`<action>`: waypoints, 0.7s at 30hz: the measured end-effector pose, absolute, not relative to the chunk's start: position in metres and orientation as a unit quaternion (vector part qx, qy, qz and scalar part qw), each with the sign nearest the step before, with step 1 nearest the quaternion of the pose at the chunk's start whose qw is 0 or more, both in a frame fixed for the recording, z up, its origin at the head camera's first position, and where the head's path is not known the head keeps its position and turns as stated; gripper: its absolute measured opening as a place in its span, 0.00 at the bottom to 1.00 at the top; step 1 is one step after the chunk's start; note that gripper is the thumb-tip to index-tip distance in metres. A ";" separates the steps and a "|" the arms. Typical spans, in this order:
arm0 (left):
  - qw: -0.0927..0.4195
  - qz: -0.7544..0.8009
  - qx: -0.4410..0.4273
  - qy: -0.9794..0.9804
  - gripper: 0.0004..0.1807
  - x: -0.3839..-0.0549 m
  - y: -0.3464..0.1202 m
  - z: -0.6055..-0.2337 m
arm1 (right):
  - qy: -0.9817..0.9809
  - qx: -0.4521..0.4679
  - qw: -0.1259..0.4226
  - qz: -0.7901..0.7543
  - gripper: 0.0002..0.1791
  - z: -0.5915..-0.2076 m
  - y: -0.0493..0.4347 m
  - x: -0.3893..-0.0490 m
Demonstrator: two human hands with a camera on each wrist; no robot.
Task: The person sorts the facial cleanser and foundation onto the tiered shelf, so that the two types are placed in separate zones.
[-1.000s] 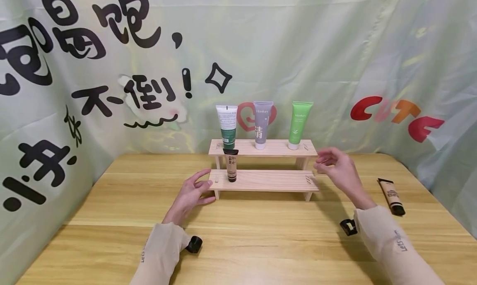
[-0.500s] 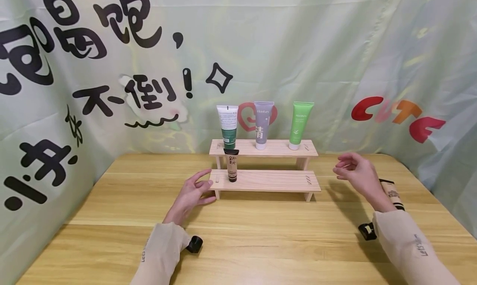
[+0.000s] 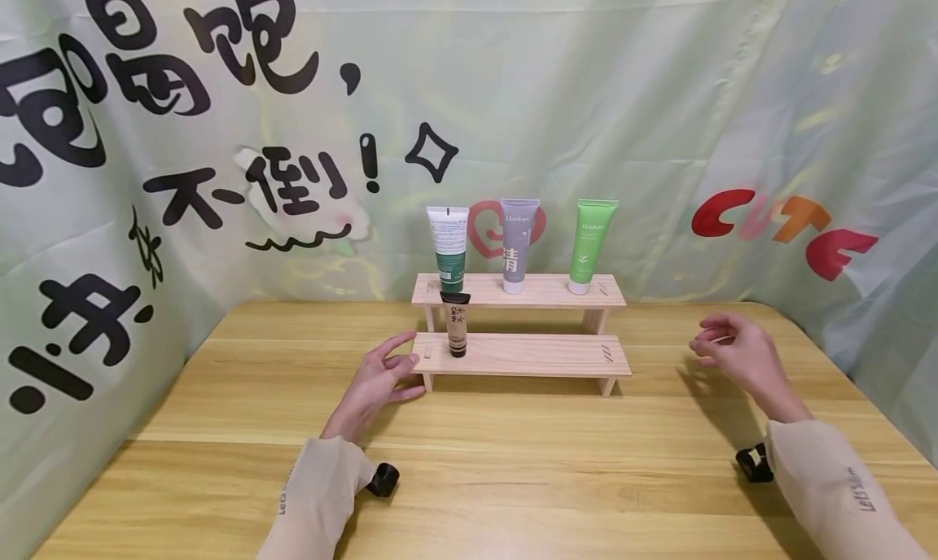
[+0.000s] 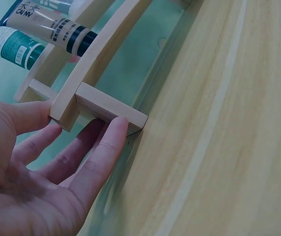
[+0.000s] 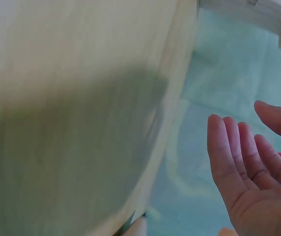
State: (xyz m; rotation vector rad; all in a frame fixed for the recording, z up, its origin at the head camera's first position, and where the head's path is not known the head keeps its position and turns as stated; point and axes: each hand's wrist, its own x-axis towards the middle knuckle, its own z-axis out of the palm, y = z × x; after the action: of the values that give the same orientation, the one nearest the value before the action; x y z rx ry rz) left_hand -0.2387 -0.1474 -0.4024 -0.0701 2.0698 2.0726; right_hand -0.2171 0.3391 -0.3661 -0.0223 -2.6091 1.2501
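My left hand (image 3: pixel 377 381) grips the left end of a two-step wooden display stand (image 3: pixel 542 355), thumb and fingers against the lower step's board and leg (image 4: pixel 111 104). On that step a small beige tube with black ends (image 3: pixel 457 324) stands upright near the left. Along the upper step stand a white-and-green tube (image 3: pixel 449 247), a purple-grey tube (image 3: pixel 517 242) and a bright green tube (image 3: pixel 592 242). My right hand (image 3: pixel 743 360) hovers over the table right of the stand, fingers loosely bent with nothing in them. It hides the second beige tube in the head view.
The wooden table (image 3: pixel 550 479) runs under everything. A pale printed curtain (image 3: pixel 586 80) encloses the back and sides. Each wrist wears a black camera (image 3: pixel 383 480) below its beige sleeve.
My right hand has moved right and slightly nearer, away from the stand, and now covers the beige tube lying there. The left hand stays on the stand, whose tubes have not moved.
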 end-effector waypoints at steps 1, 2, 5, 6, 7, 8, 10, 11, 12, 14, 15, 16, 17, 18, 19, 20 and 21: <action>0.105 0.703 -0.024 0.703 0.27 -0.239 -0.147 -0.402 | -0.895 -0.010 0.124 0.428 0.20 -0.367 0.342 -0.217; 0.105 0.703 -0.024 0.703 0.27 -0.238 -0.147 -0.402 | -0.894 -0.012 0.124 0.430 0.20 -0.367 0.345 -0.216; 0.106 0.703 -0.025 0.703 0.27 -0.238 -0.148 -0.402 | -0.895 -0.015 0.122 0.429 0.20 -0.367 0.355 -0.214; 0.107 0.702 -0.025 0.703 0.27 -0.238 -0.148 -0.402 | -0.896 -0.017 0.121 0.427 0.19 -0.367 0.358 -0.213; 0.107 0.702 -0.025 0.703 0.27 -0.238 -0.148 -0.401 | -0.897 -0.018 0.120 0.426 0.19 -0.367 0.361 -0.212; 0.107 0.702 -0.024 0.703 0.28 -0.238 -0.148 -0.401 | -0.897 -0.021 0.118 0.425 0.19 -0.367 0.365 -0.211; 0.108 0.702 -0.025 0.703 0.28 -0.238 -0.148 -0.401 | -0.899 -0.027 0.111 0.423 0.20 -0.366 0.372 -0.209; 0.108 0.702 -0.025 0.703 0.28 -0.238 -0.148 -0.401 | -0.898 -0.032 0.110 0.425 0.20 -0.366 0.376 -0.208; 0.109 0.702 -0.025 0.704 0.28 -0.238 -0.148 -0.401 | -0.897 -0.035 0.108 0.428 0.20 -0.365 0.380 -0.207; 0.109 0.701 -0.026 0.704 0.28 -0.238 -0.148 -0.401 | -0.892 -0.042 0.102 0.438 0.21 -0.366 0.388 -0.205; 0.109 0.701 -0.026 0.705 0.28 -0.238 -0.148 -0.400 | -0.889 -0.045 0.101 0.444 0.20 -0.366 0.391 -0.204; 0.109 0.701 -0.026 0.705 0.28 -0.239 -0.148 -0.400 | -0.885 -0.048 0.102 0.452 0.19 -0.366 0.395 -0.202; 0.110 0.700 -0.025 0.705 0.28 -0.239 -0.148 -0.400 | -0.882 -0.051 0.102 0.458 0.19 -0.367 0.399 -0.202; 0.110 0.701 -0.025 0.705 0.28 -0.239 -0.148 -0.400 | -0.880 -0.055 0.100 0.460 0.19 -0.367 0.402 -0.201; 0.109 0.701 -0.025 0.705 0.28 -0.239 -0.148 -0.400 | -0.879 -0.060 0.099 0.463 0.19 -0.367 0.405 -0.200; 0.109 0.701 -0.024 0.705 0.28 -0.239 -0.148 -0.400 | -0.880 -0.065 0.099 0.461 0.19 -0.367 0.408 -0.199; 0.109 0.701 -0.025 0.705 0.28 -0.239 -0.148 -0.400 | -0.881 -0.071 0.098 0.458 0.19 -0.367 0.411 -0.199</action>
State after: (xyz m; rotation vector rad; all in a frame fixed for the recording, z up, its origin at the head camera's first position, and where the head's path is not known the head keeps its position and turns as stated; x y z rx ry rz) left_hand -0.2390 -0.1479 -0.4002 -0.0735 2.0720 2.0596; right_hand -0.1985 0.4110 -0.3670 -0.2113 -2.6074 1.3549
